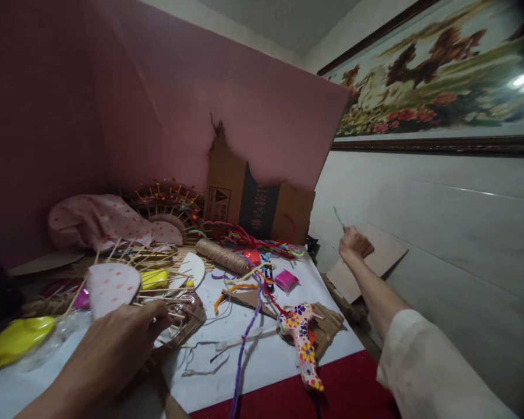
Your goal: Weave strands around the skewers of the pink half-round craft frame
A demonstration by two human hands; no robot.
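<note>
R hand [356, 243], 4 o'clock, clamped on green strand [338, 216]; L hand [126, 326], 8 o'clock, grip can't tell: pressing might snap thin sticks [170, 299].

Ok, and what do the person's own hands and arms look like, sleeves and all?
The left hand and right hand look ungloved, with no jewellery that I can make out. A loose, off-white sleeve covers the upper part of the right arm. No sleeve shows on the left forearm.
</note>
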